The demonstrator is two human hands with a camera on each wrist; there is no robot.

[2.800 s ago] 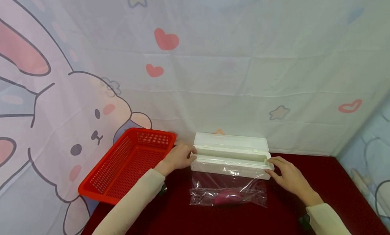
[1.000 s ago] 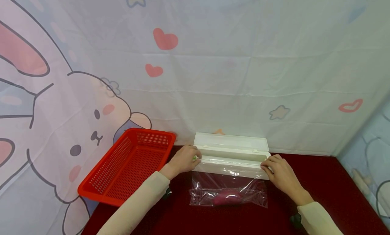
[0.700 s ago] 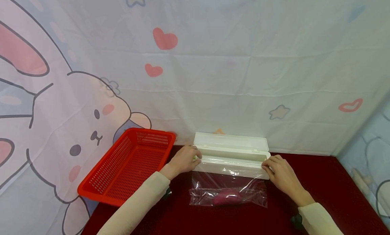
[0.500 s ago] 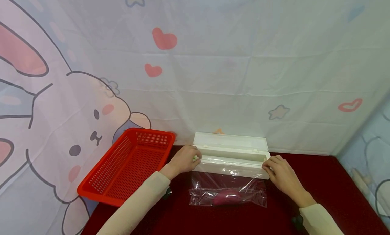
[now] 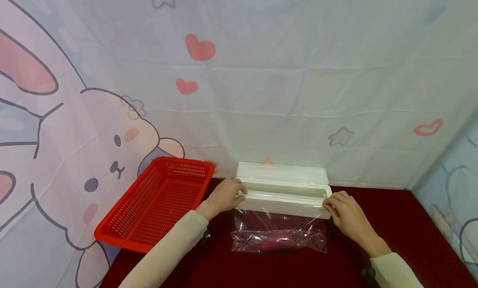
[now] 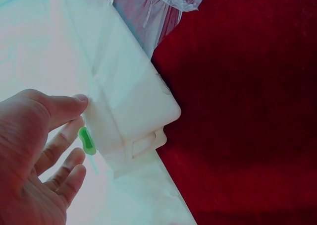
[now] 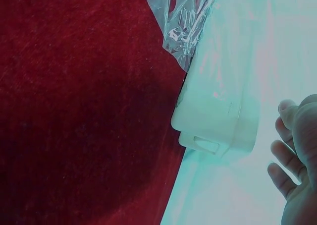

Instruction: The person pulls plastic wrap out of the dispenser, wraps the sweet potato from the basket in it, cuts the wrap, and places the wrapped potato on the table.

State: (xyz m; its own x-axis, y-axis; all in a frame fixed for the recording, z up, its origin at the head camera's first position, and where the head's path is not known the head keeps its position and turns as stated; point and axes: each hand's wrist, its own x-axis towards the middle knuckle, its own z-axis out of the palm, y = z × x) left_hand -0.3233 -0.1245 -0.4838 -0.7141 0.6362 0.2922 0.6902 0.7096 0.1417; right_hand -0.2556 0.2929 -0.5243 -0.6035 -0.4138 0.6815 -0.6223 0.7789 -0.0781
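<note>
A long white plastic wrap box (image 5: 284, 207) lies across the table with its lid (image 5: 281, 174) raised behind. Clear film (image 5: 280, 221) hangs down its front onto a wrapped pink object (image 5: 278, 241), whose kind is blurred by the film. Along the box's front edge runs a pale strip (image 5: 285, 196). My left hand (image 5: 224, 195) pinches its left end, thumb against index finger, beside a small green piece (image 6: 87, 140). My right hand (image 5: 347, 213) pinches at its right end with thumb and index finger; glare hides the contact in the right wrist view.
A red slotted plastic basket (image 5: 153, 209) stands left of the box, close to my left forearm. Dark red cloth (image 5: 284, 271) covers the table. A printed fabric backdrop (image 5: 261, 93) hangs right behind the box.
Both hands have moved inward from the box's ends to the strip along its front edge. The right hand then shifted slightly back right. Box, film and basket stay put.
</note>
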